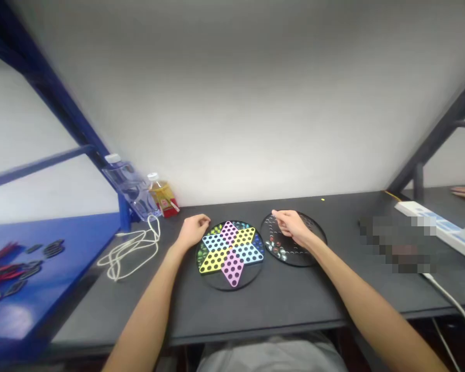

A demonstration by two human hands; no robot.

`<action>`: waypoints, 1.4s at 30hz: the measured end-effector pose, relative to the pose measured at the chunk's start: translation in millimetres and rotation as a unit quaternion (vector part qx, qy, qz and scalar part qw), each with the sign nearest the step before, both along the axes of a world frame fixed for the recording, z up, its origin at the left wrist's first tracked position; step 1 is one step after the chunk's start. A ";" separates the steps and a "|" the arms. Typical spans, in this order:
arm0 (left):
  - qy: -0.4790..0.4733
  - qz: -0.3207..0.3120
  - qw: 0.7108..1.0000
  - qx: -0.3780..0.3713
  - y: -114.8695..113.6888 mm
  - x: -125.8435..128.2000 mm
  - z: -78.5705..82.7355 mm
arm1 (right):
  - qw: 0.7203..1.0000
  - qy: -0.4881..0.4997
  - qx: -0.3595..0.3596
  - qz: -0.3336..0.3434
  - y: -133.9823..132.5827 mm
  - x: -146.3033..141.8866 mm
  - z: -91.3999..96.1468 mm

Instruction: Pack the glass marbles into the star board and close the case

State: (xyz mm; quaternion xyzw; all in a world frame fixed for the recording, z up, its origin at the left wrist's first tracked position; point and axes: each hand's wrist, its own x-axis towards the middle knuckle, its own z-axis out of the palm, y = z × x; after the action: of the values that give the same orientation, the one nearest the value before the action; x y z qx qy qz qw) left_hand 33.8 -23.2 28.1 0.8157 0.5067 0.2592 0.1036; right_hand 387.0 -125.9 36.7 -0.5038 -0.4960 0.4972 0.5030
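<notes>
A Chinese checkers board (232, 258) with a six-pointed star in pink, yellow and light blue lies on the dark table. Coloured marbles (203, 253) fill several rim sections between its points. At the board's upper left edge rests my left hand (194, 230), fingers loosely bent, with nothing visible in them. To the right is a round black tray (320, 227) with rows of small hollows. My right hand (290, 225) is over it, thumb and fingers pinched together; whatever they hold is hidden. Clear and reddish marbles (277, 250) sit at the tray's lower left.
A coiled white cable (135, 248) lies left of the board. Behind it stand a clear bottle (129, 188) and a yellow-and-red bottle (163, 196). A white power strip (442, 227) lies at the right. Blue frame posts (70, 108) and a blue surface (81, 237) border the left.
</notes>
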 end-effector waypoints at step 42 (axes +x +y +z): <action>0.000 0.010 1.000 -0.006 0.6 -0.8 -0.3 | 0.942 -0.292 0.061 0.153 -19.3 22.4 24.7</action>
State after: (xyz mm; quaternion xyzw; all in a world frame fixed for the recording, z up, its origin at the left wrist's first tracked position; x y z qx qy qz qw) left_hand 33.0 -22.6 27.8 0.8097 0.5166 0.2575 0.1056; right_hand 409.4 -145.2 61.4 -0.5130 -0.7216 0.3684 0.2835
